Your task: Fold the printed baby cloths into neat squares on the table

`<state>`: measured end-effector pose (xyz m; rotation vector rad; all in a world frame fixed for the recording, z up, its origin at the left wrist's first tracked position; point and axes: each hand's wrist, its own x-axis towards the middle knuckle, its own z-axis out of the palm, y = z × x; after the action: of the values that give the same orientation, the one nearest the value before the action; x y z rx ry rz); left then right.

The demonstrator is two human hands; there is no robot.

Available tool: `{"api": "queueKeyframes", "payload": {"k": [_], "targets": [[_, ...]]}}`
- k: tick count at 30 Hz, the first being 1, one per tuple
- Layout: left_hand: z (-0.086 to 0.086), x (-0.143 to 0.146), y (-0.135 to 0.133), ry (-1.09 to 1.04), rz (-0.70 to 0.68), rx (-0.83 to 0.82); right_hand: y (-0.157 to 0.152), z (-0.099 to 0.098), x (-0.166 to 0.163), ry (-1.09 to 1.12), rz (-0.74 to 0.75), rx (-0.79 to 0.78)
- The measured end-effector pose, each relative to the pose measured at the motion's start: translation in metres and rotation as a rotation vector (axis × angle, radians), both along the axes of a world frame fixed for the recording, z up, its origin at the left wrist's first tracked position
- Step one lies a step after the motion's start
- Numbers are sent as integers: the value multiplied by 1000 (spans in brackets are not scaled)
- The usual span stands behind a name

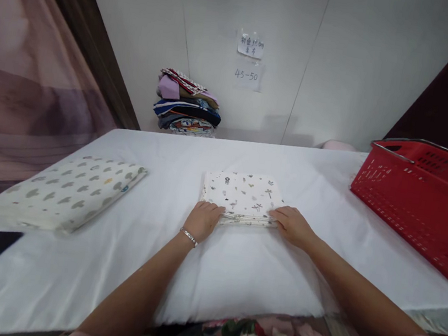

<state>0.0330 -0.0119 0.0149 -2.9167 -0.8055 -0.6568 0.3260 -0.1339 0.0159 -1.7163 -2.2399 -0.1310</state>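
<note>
Holding the folded cloth [243,194] by its near corners with left hand [203,219] and right hand [291,226], probably to keep layers aligned; lying flat on the white table [133,250] between grey-patterned fabric [73,191] and red basket [423,204], seemingly for working room.

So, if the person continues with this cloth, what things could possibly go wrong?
1. The folded cloth has several loose-looking layers at its near edge; they might slip out of line if the left hand and right hand pull unevenly at the near corners.
2. The white table cover shows soft creases, so it could perhaps shift under the cloth.
3. The uneven fabric stack behind the table might topple if bumped.
</note>
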Motion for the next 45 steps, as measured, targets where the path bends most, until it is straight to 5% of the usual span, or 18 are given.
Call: {"api": "queueKeyframes", "payload": {"k": [21,32,40,45], "targets": [[2,3,-2,23,33,-20,2,-7,1,3,6,108],[7,11,-1,60,116,-48,4,12,-25,78,37,64],[7,11,-1,56,125,-59,27,8,-60,54,-16,67],[4,6,-2,29,72,0,30,2,-53,-24,-22,83]]}}
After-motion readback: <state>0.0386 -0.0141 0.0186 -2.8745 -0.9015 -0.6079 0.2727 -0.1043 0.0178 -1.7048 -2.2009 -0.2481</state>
